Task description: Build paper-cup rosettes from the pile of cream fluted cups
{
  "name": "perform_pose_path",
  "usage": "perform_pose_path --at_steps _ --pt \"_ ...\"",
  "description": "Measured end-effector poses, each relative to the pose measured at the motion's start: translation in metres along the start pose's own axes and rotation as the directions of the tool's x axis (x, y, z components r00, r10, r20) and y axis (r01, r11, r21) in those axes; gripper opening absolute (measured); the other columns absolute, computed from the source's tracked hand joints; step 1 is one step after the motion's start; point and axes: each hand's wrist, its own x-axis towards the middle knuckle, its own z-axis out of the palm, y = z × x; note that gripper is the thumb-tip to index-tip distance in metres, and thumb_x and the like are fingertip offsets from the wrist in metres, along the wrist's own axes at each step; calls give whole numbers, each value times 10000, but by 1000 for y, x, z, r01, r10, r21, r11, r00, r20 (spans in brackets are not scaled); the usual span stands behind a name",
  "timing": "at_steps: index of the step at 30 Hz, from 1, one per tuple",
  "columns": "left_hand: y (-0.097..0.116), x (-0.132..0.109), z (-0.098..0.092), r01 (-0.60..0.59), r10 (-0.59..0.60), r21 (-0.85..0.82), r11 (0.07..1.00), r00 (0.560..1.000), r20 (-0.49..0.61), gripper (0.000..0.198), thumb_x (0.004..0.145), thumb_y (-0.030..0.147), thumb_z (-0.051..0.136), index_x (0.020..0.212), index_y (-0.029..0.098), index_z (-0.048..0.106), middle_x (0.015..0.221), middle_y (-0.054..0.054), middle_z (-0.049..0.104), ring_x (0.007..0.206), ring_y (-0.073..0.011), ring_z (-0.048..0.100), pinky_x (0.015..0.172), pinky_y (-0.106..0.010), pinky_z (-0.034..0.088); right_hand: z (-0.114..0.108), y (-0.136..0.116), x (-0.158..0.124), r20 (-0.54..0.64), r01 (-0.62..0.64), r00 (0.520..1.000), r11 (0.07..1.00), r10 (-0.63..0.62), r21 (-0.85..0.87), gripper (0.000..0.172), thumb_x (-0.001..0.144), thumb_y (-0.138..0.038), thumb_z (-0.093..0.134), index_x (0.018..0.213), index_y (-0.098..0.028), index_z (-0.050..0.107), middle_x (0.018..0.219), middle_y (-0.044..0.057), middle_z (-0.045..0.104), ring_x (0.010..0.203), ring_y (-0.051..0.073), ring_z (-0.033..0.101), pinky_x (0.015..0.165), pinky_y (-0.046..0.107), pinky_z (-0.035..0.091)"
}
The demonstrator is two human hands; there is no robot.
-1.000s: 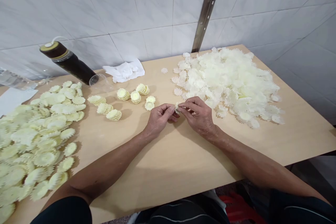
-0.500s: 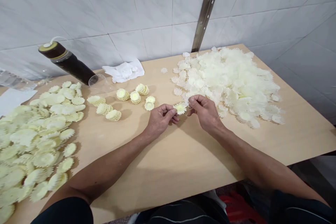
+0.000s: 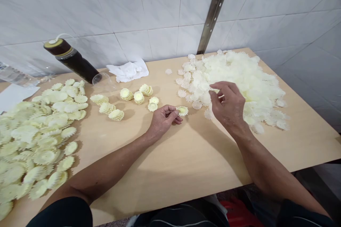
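Observation:
Between its thumb and fingers my left hand (image 3: 164, 120) pinches a pale yellow flower-shaped piece (image 3: 182, 111) above the middle of the table. My right hand (image 3: 228, 104) is raised at the left side of a big heap of thin, whitish flower-shaped sheets (image 3: 237, 67). Its thumb and index finger are apart, with no piece visible between them. Short stacks of yellow flower pieces (image 3: 126, 94) stand left of my left hand. Many more cupped yellow pieces (image 3: 48, 142) form a wide pile on the left.
A dark bottle (image 3: 76, 64) leans behind the left pile, with a clear plastic cup (image 3: 102, 82) beside it. Crumpled white tissue (image 3: 129, 71) lies near the tiled wall. A metal strip (image 3: 214, 14) runs up that wall. The table's (image 3: 165, 184) front edge is close to my body.
My right hand has moved right and up, away from the piece in my left hand, to the whitish heap, and its fingers have parted. My left hand still holds its piece.

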Motion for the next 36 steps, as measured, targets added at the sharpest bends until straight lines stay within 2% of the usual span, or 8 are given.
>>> perform_pose_path --at_steps 3,6,9,15,17,27,32,36 --pt "0 0 -1 -8 7 33 999 1000 14 430 837 541 844 931 142 712 739 -80 783 634 -190 746 635 -306 624 10 -20 -12 330 -90 944 980 26 179 296 989 -457 713 1137 -208 776 1045 96 777 703 174 665 582 310 561" --pt "-2 -1 0 -36 33 75 997 999 43 400 867 522 817 926 140 717 711 -67 767 605 -179 731 597 -288 608 23 -32 -25 475 -158 879 965 40 210 305 963 -503 743 1025 -211 806 900 62 792 671 171 665 588 302 524" --pt "-5 -2 1 -55 50 91 994 997 54 350 882 474 806 932 138 721 690 -55 751 602 -169 726 595 -280 611 31 -31 -32 479 -229 871 951 105 208 299 972 -491 730 893 -214 812 792 43 781 657 177 660 587 302 491" --pt "-4 -2 1 -55 50 134 990 998 38 289 893 415 793 917 135 728 694 -47 739 608 -163 721 612 -293 633 31 -30 -32 572 -346 802 914 172 211 285 973 -467 696 935 -210 811 828 43 785 652 182 650 554 299 476" --pt "-4 -2 1 -55 50 136 989 998 36 286 891 408 797 921 133 726 701 -49 741 609 -163 720 617 -296 636 31 -31 -33 564 -370 801 906 199 205 285 964 -464 698 906 -203 795 787 38 765 632 178 637 549 296 477" --pt "-10 -2 -1 -109 101 109 988 992 75 340 927 464 776 991 133 727 779 -63 760 687 -174 744 667 -307 647 35 -32 -36 572 -335 798 929 190 157 434 1027 -550 588 766 -215 677 586 3 642 557 176 595 559 300 446" --pt "-9 -3 0 -110 100 119 987 991 89 370 925 501 776 981 139 724 760 -59 758 676 -180 740 670 -316 641 36 -35 -37 539 -261 828 958 157 121 530 1091 -548 443 666 -237 500 538 -4 563 536 167 547 564 304 409" --pt "-7 -3 1 -101 92 109 989 992 81 385 907 518 788 960 141 724 752 -60 760 656 -177 735 661 -313 639 38 -36 -39 517 -244 843 962 148 123 527 1102 -538 426 675 -235 480 570 -1 560 550 159 537 561 302 405"
